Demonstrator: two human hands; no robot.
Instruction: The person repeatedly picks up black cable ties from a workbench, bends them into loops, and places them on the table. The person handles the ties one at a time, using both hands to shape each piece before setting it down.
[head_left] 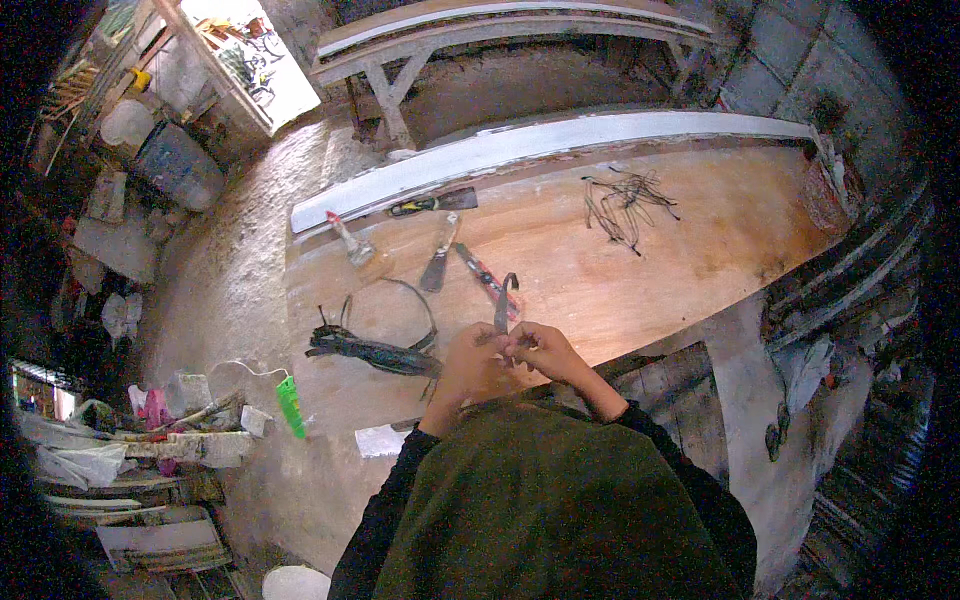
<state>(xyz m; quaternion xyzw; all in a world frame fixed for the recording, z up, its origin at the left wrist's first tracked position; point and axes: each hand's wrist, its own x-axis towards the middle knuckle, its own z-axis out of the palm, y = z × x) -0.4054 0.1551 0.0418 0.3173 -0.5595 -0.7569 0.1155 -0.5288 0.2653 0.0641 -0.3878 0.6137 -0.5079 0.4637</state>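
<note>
Both my hands meet at the near edge of a wooden board [560,260], fingers pinched close together. Between them stands a dark, narrow strip [503,300] with a hooked upper end. My left hand [474,362] grips its lower part, and the fingertips of my right hand [545,350] close on it too; the exact grip is partly hidden. Left of my hands lies a bundle of black strips [380,352], one looping outward. Just beyond the held strip is a slim red-and-black tool [485,275].
A scraper-like tool [438,258] and what looks like a paintbrush [355,245] lie farther left on the board. Thin black cords [630,205] are tangled at its far right. A long white strip [550,142] borders the far side. A bench [390,100] stands beyond.
</note>
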